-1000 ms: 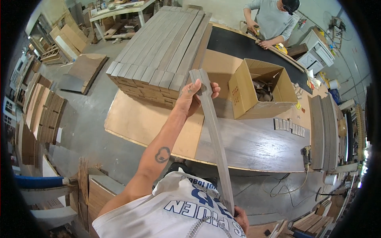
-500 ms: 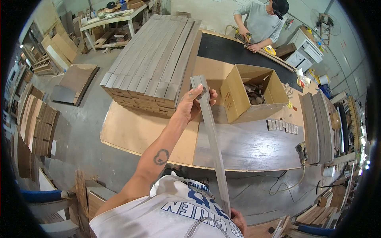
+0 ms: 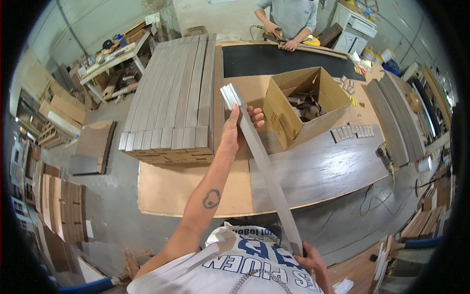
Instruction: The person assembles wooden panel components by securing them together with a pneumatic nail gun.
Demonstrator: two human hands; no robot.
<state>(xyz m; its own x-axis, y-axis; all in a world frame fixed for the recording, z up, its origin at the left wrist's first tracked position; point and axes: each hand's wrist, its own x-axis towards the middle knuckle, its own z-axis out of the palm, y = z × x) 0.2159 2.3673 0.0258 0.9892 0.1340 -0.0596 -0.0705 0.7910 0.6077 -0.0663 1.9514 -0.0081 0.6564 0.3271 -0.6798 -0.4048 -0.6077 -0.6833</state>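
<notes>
A long, narrow grey wood board (image 3: 270,175) slants across in front of me, its far end over the worktable and its near end by my shirt. My left hand (image 3: 233,132) grips it close to the far end, thumb along one side and fingertips showing past the other. At that end the board looks doubled, with a short grey piece beside it. Low on the right, my right hand (image 3: 313,260) holds the near end, its fingers partly hidden. Left of the board rises a big stack of similar grey boards (image 3: 171,93).
An open cardboard box (image 3: 281,115) of wood offcuts stands on the worktable (image 3: 196,196). Small grey blocks (image 3: 351,132) lie beside it, near a corded power tool (image 3: 384,156). Across the table a co-worker (image 3: 293,19) handles a tool on a strip. More boards (image 3: 391,117) lie at right.
My view has shifted, so the table and stack sit differently in it. The board's far end has turned slightly, showing more of its end. Both hands keep hold of it.
</notes>
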